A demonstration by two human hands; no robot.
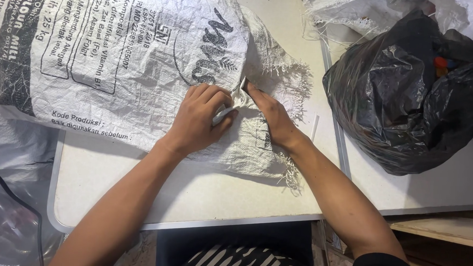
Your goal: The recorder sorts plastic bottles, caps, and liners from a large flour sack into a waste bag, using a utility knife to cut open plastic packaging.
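A large white woven sack (107,47) with dark printing lies on the white table (202,195), its frayed open end folded toward me. My left hand (199,118) rests on the folded mouth of the sack, its fingers curled around a bunched fold of the fabric. My right hand (269,116) presses flat against the same fold from the right, fingertips meeting the left hand's at the crease. Loose threads hang from the sack's cut edge (290,175).
A full black plastic bag (408,98) sits on the table to the right, with a metal seam strip (333,100) between it and the sack. More white woven sacking (359,10) lies at the back. Clear plastic (9,213) is at the lower left, beyond the table's edge.
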